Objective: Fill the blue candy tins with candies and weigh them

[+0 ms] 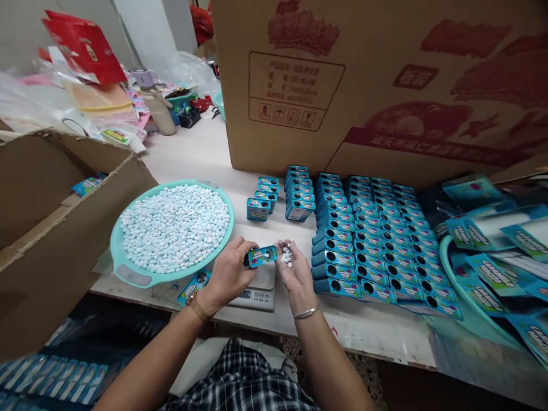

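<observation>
My left hand is closed around a small blue candy box, held on its side above a small digital scale. My right hand is cupped palm up beside it, holding several small white candies close to the box's end. A round teal tray heaped with white candies lies just left of my hands.
Rows of small blue boxes lie to the right, with short stacks behind. A big printed carton stands at the back. An open cardboard box is at the left. A teal bin of flat blue packs sits far right.
</observation>
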A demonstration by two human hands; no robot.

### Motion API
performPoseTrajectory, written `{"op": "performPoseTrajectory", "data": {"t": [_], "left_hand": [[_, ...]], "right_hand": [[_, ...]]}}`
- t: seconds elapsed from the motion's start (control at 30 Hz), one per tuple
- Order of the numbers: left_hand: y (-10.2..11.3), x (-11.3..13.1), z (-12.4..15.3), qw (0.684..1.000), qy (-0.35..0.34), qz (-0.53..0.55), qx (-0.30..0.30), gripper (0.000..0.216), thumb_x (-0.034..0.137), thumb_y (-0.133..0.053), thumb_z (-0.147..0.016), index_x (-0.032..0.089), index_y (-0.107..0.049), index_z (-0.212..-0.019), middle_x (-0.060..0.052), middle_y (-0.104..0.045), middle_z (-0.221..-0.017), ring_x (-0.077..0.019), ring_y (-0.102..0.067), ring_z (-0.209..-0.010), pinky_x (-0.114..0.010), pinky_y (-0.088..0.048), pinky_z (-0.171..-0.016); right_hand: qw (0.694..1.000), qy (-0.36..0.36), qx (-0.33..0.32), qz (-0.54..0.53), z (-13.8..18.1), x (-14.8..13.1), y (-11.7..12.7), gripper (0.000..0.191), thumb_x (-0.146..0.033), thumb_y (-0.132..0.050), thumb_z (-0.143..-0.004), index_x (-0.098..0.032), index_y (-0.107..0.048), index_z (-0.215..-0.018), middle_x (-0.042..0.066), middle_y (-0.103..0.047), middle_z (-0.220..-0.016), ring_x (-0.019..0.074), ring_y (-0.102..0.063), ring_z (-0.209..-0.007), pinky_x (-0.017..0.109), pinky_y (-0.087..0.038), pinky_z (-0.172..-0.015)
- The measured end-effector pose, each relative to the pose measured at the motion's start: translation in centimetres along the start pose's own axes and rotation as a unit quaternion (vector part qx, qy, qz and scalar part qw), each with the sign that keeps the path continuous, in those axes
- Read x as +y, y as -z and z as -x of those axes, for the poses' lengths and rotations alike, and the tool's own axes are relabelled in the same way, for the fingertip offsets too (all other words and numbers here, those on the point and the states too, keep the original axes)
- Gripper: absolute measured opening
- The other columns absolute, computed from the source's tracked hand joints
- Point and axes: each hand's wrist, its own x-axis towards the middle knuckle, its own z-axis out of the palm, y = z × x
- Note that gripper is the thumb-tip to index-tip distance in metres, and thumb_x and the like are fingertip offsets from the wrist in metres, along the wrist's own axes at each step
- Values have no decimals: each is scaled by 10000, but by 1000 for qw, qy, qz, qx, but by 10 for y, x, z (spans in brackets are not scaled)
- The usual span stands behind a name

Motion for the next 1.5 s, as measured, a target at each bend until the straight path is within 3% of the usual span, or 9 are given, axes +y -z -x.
{"op": "performPoseTrajectory", "data": {"t": [0.17, 0.3, 0.53, 0.67, 0.97, 1.1, 1.23, 1.4, 1.5], "left_hand": [[6, 19, -22, 997, -50, -24, -44, 462, 33, -512, -719, 235, -627, -1118, -48, -508, -952, -205, -558, -832, -329, -487, -753], [8, 28, -37, 985, -103, -102, -95, 440, 27, -482, -744, 231, -659, -1091, -69, -510, -926, -240, -543, -860, -365, -476, -767], [12, 38, -41, 976, -105, -150, -116, 373, 45, -496, -753, 224, -665, -1032, -67, -501, -913, -242, -527, -858, -366, -457, -748], [11, 37, -41, 984, -87, -112, -110, 341, 55, -523, -752, 223, -667, -1011, -56, -498, -927, -224, -538, -854, -354, -463, -768], [0, 8, -18, 992, 4, 127, 19, 301, 176, -675, -800, 213, -625, -1095, -37, -588, -1007, -195, -596, -945, -317, -480, -843], [-19, -9, 1, 977, 48, 200, 55, 321, 197, -716, -783, 207, -619, -1088, -43, -655, -1058, -206, -619, -1006, -338, -479, -909], [-29, -17, 12, 972, 89, 212, 55, 375, 172, -704, -780, 196, -608, -1142, -73, -673, -1136, -232, -626, -1078, -400, -475, -985], [2, -11, 26, 967, 75, 221, 106, 705, 242, -718, -803, 218, -405, -1434, -131, -520, -1422, -262, -501, -1314, -434, -444, -1076], [33, -6, 42, 948, 93, 242, 184, 648, 258, -709, -826, 249, -443, -1416, -100, -569, -1367, -242, -548, -1266, -409, -466, -1063]], "right_hand": [[996, -61, 25, -68, 3, 8, -8, 97, -228, -677, -848, -178, -629, -781, 16, -706, -760, 128, -686, -708, 240, -584, -645], [989, -83, 30, -117, 5, 10, -11, 122, -198, -635, -877, -173, -626, -759, -5, -686, -694, 118, -671, -657, 232, -576, -643], [979, -122, 26, -163, 9, 6, -15, 245, -189, -505, -957, -161, -611, -738, 7, -665, -659, 117, -655, -628, 220, -560, -643], [977, -127, 36, -166, 10, 4, -16, 239, -178, -503, -956, -169, -603, -739, 2, -662, -666, 125, -657, -654, 251, -574, -683], [982, -97, 26, -158, 9, -9, -3, 148, -167, -544, -932, -188, -588, -792, -21, -637, -699, 96, -637, -653, 251, -584, -699], [981, -116, -19, -153, 10, -18, 1, 143, -209, -515, -955, -189, -572, -825, -25, -589, -671, 77, -569, -561, 196, -529, -547], [980, -132, -73, -126, 11, -25, 4, 125, -227, -566, -931, -195, -542, -813, -65, -501, -609, 41, -441, -443, 130, -384, -392], [984, -114, -127, -54, 16, -30, 13, 132, -245, -682, -851, -190, -562, -852, -106, -414, -555, 20, -351, -381, 106, -256, -313], [989, -85, -117, -8, 20, -33, 17, 178, -261, -729, -806, -183, -580, -866, -115, -397, -550, 11, -315, -363, 107, -229, -295]]}}
